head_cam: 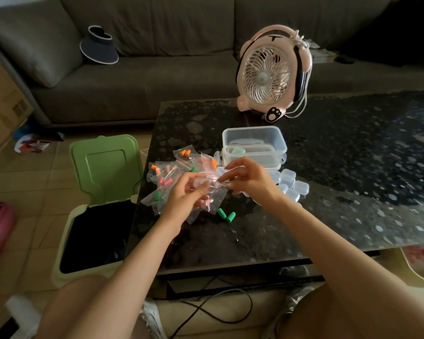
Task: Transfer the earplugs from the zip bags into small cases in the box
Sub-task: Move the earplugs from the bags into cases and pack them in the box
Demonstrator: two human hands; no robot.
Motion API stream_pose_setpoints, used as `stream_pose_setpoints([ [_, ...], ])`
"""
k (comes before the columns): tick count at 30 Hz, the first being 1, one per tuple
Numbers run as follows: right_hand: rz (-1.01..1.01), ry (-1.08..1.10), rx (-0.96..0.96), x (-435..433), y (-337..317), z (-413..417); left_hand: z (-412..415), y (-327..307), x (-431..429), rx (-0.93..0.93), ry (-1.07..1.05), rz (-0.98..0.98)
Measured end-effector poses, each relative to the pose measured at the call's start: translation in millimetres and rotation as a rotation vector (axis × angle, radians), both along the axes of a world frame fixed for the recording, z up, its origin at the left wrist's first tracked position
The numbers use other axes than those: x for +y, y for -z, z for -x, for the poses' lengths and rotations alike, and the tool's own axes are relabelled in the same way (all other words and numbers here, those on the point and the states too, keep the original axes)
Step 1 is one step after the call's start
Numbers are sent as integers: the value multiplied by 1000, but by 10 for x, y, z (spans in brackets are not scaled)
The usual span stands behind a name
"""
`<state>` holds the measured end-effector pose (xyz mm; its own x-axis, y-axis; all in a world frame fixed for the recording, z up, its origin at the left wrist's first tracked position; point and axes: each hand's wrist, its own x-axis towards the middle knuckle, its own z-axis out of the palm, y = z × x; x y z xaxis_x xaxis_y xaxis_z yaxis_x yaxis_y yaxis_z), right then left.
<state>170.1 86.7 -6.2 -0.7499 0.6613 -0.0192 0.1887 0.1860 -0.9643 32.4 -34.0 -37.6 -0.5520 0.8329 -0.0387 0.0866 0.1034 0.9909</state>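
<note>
A grey sofa and a pink fan stood beyond the dark glass surface, with an open green bin at its left. Above the heap of zip bags, the left hand and right hand each had a narrow grip pinching one zip bag, whose top edge ran left to right between them. Two green earplugs lay loose just nearer. The small cases and box sat to the right and farther off, closer to the right hand.

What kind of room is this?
Most likely a living room at home: a grey sofa stands behind a dark coffee table, with a pink desk fan on it.
</note>
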Motion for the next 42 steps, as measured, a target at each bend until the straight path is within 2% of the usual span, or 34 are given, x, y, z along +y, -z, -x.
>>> stream_pose_setpoints([
  [1, -180, -42, -141, 8, 38, -7, 23, -3, -3, -111, -26, -9],
  [3, -490, -191, -459, -9, 159, -2, 72, 32, -4, -207, -65, -31],
  [4, -582, -255, -567, -29, 229, 5, 83, 45, -10, -217, -72, -33],
  [6, -647, -292, -644, -61, 326, 11, 84, 64, -19, -216, -64, -29],
  [15, -547, -286, -636, -36, 253, -20, 61, 43, -25, -153, -37, 20],
  [20, -316, -104, -497, -48, 215, -10, 56, 97, 12, -93, -4, 49],
  [22, -366, -51, -519, -127, 291, 36, 66, 115, 22, -73, -12, 51],
  [25, -571, -55, -523, -253, 402, 97, 83, 136, 33, -89, -39, 28],
  [29, -621, -63, -495, -280, 404, 138, 62, 125, 42, -34, -16, -19],
  [31, -542, 33, -411, -225, 324, 140, 32, 91, 26, 43, 8, -25],
  [33, -395, 166, -241, -161, 194, 128, 20, 85, 12, 93, 39, -31],
  [35, -303, 210, -77, -126, 71, 103, -4, 73, 10, 141, 69, -32],
  [38, -320, 95, -39, -153, -6, 62, -29, 75, 22, 136, 99, -46],
  [42, -561, -72, -134, -195, 64, 70, -22, 91, 23, 155, 74, -84],
])
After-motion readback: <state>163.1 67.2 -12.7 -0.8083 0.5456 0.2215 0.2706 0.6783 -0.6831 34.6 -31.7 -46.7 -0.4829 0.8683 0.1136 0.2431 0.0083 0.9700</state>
